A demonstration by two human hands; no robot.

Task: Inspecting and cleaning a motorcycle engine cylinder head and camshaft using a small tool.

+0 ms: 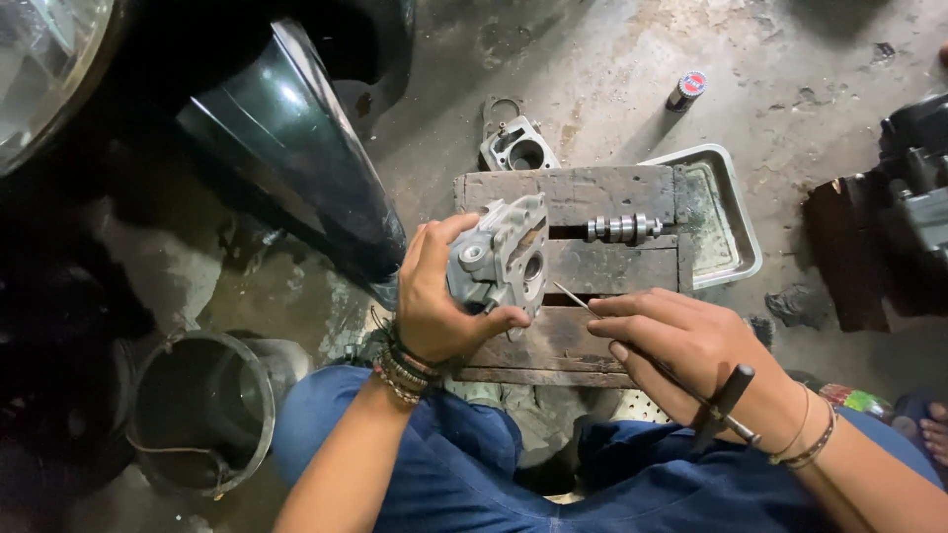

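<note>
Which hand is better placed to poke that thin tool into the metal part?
Right hand: it holds the thin tool, tip near the metal part. Left hand is busy gripping that part.

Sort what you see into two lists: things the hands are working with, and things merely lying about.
In use: left hand gripping the metal casting; right hand holding the thin tool.

Lying about: camshaft on the wooden block, tray, second casting, small can, bucket.

A camshaft (622,228) lies on the wooden pallet (592,192).
</note>
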